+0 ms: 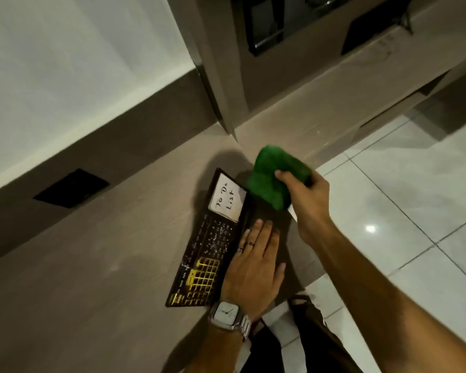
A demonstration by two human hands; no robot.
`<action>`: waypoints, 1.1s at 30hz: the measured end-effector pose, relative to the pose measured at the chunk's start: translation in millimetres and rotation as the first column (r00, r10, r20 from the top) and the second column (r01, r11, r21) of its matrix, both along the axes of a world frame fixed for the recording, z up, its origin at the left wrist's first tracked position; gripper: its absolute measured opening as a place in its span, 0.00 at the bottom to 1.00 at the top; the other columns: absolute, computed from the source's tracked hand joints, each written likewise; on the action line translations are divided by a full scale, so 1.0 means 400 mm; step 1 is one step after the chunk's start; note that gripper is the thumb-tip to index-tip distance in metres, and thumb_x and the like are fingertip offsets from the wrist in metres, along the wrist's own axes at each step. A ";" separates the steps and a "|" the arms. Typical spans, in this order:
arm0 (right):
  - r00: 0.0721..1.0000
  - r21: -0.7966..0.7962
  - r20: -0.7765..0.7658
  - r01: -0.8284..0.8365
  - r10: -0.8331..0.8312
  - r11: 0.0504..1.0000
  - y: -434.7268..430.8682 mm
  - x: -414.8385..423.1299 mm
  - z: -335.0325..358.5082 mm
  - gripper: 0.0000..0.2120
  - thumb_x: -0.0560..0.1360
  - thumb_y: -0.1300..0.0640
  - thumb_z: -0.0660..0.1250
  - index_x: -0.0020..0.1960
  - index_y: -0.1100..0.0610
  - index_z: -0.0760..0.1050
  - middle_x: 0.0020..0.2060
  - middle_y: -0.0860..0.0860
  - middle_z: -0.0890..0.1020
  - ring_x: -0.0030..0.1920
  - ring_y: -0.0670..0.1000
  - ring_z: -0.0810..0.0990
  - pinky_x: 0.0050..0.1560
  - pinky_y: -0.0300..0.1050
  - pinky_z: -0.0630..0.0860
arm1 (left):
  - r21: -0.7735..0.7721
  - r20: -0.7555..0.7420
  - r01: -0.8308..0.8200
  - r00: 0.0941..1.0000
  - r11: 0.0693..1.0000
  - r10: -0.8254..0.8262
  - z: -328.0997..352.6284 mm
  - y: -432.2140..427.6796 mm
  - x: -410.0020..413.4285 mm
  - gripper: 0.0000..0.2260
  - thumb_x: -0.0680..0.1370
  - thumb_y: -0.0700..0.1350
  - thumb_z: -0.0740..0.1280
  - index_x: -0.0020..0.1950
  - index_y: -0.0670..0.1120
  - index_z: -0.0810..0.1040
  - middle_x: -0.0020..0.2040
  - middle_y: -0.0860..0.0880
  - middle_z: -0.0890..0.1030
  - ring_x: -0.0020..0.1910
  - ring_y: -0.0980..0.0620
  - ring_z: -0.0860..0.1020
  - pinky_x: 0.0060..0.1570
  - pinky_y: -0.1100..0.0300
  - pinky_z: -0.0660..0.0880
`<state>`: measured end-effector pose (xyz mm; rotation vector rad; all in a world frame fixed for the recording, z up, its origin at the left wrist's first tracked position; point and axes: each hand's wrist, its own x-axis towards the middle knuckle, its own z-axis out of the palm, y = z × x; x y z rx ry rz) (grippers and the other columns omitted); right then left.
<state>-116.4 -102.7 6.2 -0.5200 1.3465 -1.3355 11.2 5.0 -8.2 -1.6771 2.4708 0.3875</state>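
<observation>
Right hand (307, 195): grip closed around a bunched green cloth (269, 179), thumb on the near side, fingers wrapped over the far side and mostly hidden behind the wad. The cloth sits just above the top right corner of the calendar board (207, 254); contact with the board can't be confirmed, since motion blur softens the cloth's edges. It is bunched rather than spread, probably so it works as a wiping pad.

Left hand (253, 267): grip open, holding nothing. Fingers are straight and the palm is flat, pressing down by the board's right edge, likely pinning the board so it doesn't slide under the wipe. There are rings (249, 244) on two fingers and a watch (226, 313) on the wrist.

The board lies flat on the surface (105, 265), near its front edge and angled. It is dark with gold grid cells and month labels, and a white "To Do List" note (226, 197) sits in its upper part.

Hard to tell:
- The dark patch under the left palm could be a second leaf of the board or just shadow.
- The small calendar print isn't readable.
- The right fingertips are hidden by the cloth.
- The left thumb hangs near the surface's front edge.

A dark rectangular cut-out (70, 188) shows in the back strip. An upright cabinet panel (221, 76) stands behind, with its top cropped. The glossy tiled floor (414, 197) is to the right and below.
</observation>
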 end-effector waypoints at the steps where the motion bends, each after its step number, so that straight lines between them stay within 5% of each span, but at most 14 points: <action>1: 0.999 0.037 0.034 0.022 -0.023 0.999 0.034 0.015 0.008 0.13 0.71 0.55 0.75 0.53 0.45 0.79 0.46 0.44 0.86 0.46 0.44 0.84 0.40 0.38 0.81 | -0.072 -0.012 -0.020 1.000 0.997 0.019 0.033 0.011 0.014 0.27 0.78 0.58 0.58 0.73 0.45 0.66 0.76 0.45 0.67 0.76 0.46 0.64 0.72 0.48 0.59; 6: 0.998 0.110 -0.036 -0.048 0.053 0.993 0.185 0.113 0.000 0.13 0.75 0.48 0.70 0.56 0.36 0.73 0.49 0.37 0.81 0.49 0.36 0.80 0.43 0.34 0.78 | -0.223 0.012 -0.177 0.983 0.959 0.184 0.128 0.051 0.145 0.27 0.76 0.59 0.60 0.71 0.46 0.71 0.74 0.44 0.70 0.75 0.45 0.62 0.70 0.39 0.59; 9: 0.977 0.050 -0.176 -0.110 0.117 0.993 0.246 0.169 -0.004 0.12 0.77 0.48 0.68 0.52 0.32 0.69 0.44 0.34 0.81 0.45 0.28 0.78 0.35 0.25 0.74 | -0.170 0.031 -0.300 0.950 0.939 0.309 0.139 0.063 0.233 0.37 0.74 0.58 0.66 0.78 0.46 0.56 0.79 0.43 0.56 0.78 0.43 0.50 0.73 0.41 0.51; 12: 0.928 -0.018 -0.335 -0.180 0.164 0.984 0.285 0.211 -0.011 0.16 0.78 0.52 0.66 0.61 0.35 0.68 0.53 0.38 0.81 0.53 0.38 0.80 0.48 0.35 0.79 | -0.032 -0.063 -0.404 0.914 0.914 0.401 0.122 0.082 0.295 0.47 0.71 0.53 0.72 0.80 0.50 0.44 0.81 0.48 0.45 0.79 0.46 0.41 0.76 0.43 0.44; 16: 0.726 0.014 -0.637 -0.324 0.258 0.946 0.348 0.270 -0.042 0.35 0.73 0.61 0.68 0.74 0.43 0.59 0.73 0.48 0.66 0.75 0.49 0.57 0.72 0.57 0.61 | 0.095 -0.241 -0.421 0.869 0.902 0.431 0.089 0.114 0.305 0.51 0.74 0.40 0.70 0.75 0.60 0.31 0.80 0.52 0.41 0.79 0.48 0.39 0.76 0.41 0.48; 20: 0.472 0.059 -0.801 -0.550 0.369 0.833 0.404 0.331 -0.073 0.40 0.74 0.50 0.60 0.77 0.42 0.38 0.80 0.50 0.47 0.78 0.54 0.37 0.72 0.62 0.43 | 0.075 -0.285 -0.334 0.896 0.939 0.342 0.075 0.112 0.307 0.51 0.75 0.43 0.67 0.73 0.62 0.25 0.79 0.54 0.36 0.77 0.55 0.33 0.74 0.47 0.37; 26: 0.224 0.109 -0.924 -0.626 0.311 0.772 0.346 0.305 -0.091 0.46 0.73 0.55 0.70 0.77 0.55 0.39 0.78 0.57 0.45 0.77 0.58 0.39 0.73 0.59 0.37 | 0.061 -0.250 -0.259 0.931 0.964 0.266 0.060 0.107 0.320 0.49 0.76 0.42 0.64 0.72 0.59 0.23 0.79 0.51 0.33 0.76 0.58 0.30 0.74 0.49 0.33; 29: 0.214 0.154 -0.912 -0.611 0.350 0.777 0.350 0.279 -0.088 0.44 0.73 0.62 0.68 0.77 0.54 0.41 0.77 0.54 0.44 0.77 0.58 0.37 0.74 0.59 0.38 | 0.053 -0.243 -0.258 0.934 0.965 0.263 0.056 0.104 0.320 0.48 0.76 0.40 0.64 0.73 0.57 0.24 0.79 0.50 0.33 0.77 0.57 0.30 0.74 0.49 0.32; 33: 0.272 0.053 -0.886 -0.744 0.375 0.666 0.408 0.280 -0.070 0.45 0.67 0.66 0.74 0.78 0.55 0.54 0.78 0.54 0.52 0.76 0.61 0.44 0.72 0.66 0.48 | 0.061 -0.276 -0.279 0.918 0.959 0.284 0.058 0.108 0.317 0.50 0.74 0.38 0.65 0.74 0.59 0.26 0.80 0.51 0.35 0.77 0.57 0.32 0.73 0.49 0.32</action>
